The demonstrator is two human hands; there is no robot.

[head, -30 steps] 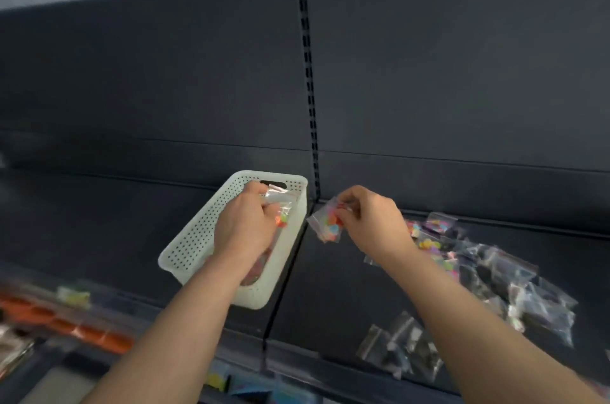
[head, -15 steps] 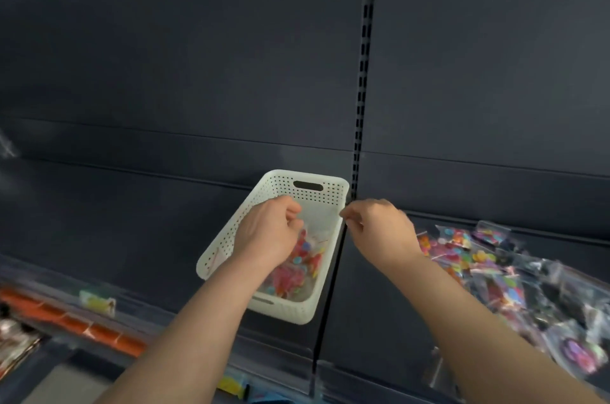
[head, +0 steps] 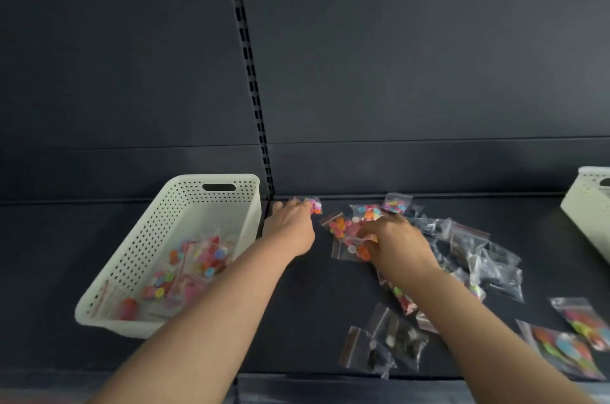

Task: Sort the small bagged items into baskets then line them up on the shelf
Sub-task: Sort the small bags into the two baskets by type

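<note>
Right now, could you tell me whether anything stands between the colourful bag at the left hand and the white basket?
Nothing visible does. The small bag is at the fingertips of the left hand, just right of the white basket; only the basket's own side wall must be cleared.

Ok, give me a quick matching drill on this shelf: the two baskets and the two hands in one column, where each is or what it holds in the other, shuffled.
Column A:
1 left basket
2 right basket
3 left hand
4 right hand

Column B:
a on the pile of bags
b cut off by the picture's right edge
c holds sorted bags
d touching a single bag at the back of the shelf

Pairs: 1-c, 2-b, 3-d, 4-a
</note>
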